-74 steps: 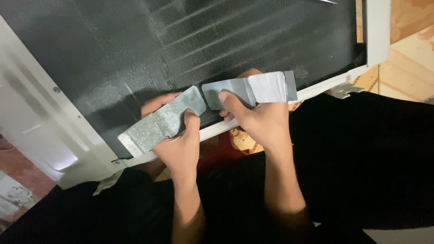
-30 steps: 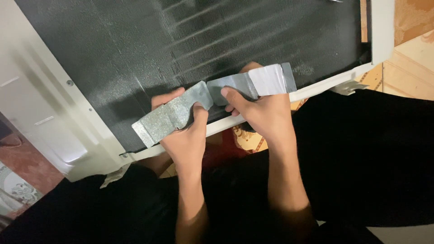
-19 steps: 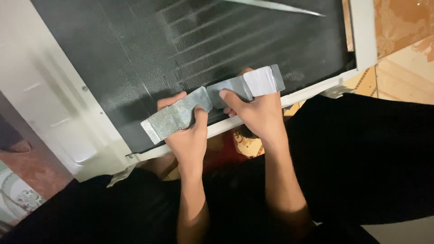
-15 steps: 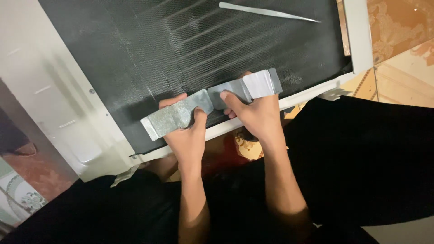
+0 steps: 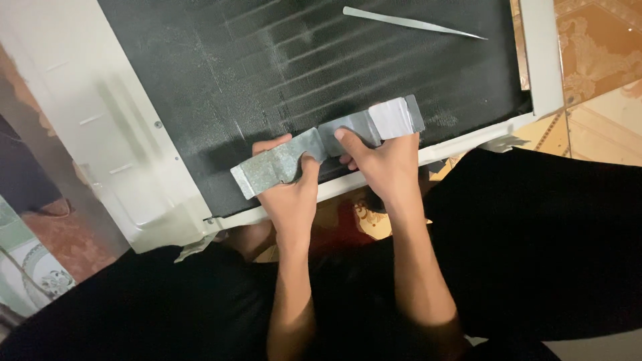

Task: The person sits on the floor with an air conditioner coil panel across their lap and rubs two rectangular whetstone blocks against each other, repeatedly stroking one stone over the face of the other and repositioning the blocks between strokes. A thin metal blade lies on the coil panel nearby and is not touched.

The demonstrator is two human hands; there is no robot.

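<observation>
Change since the earlier views: the framing has shifted, so a slim pointed metal sliver [image 5: 411, 21] now shows at the top of the dark panel; the two hands and the strip keep the same grasp as before, sitting slightly higher on the panel.

White casing [image 5: 127, 167], far left: smooth painted sheet metal, lying flat, with a small screw head near its inner edge. Patterned floor tile shows beyond it at the left margin.

Finned panel [image 5: 267, 73], centre: black, matte, fine close ribbing with pale scuffed streaks running across; framed by a white rim [image 5: 468, 139] along its near and right edges.

Metal strip [image 5: 321, 144]: long, flat, dull grey galvanised look with mottled speckling; bent into shallow steps along its length; right end paler and brighter. It lies over the near edge of the finned panel, tilted, left end lower.

Left hand [image 5: 291, 194]: forearm rising from below, fingers curled under the strip's left half, thumb pressed on top; firmly clasping the strip.

Right hand [image 5: 384, 164]: forearm angled in from lower right, thumb on top near the strip's middle, fingers wrapped behind; also clenched on the strip.

Black garment [image 5: 535, 247]: covers the person's legs, lower frame.

Floor tile [image 5: 595, 60], right: tan, ornamented.
</observation>
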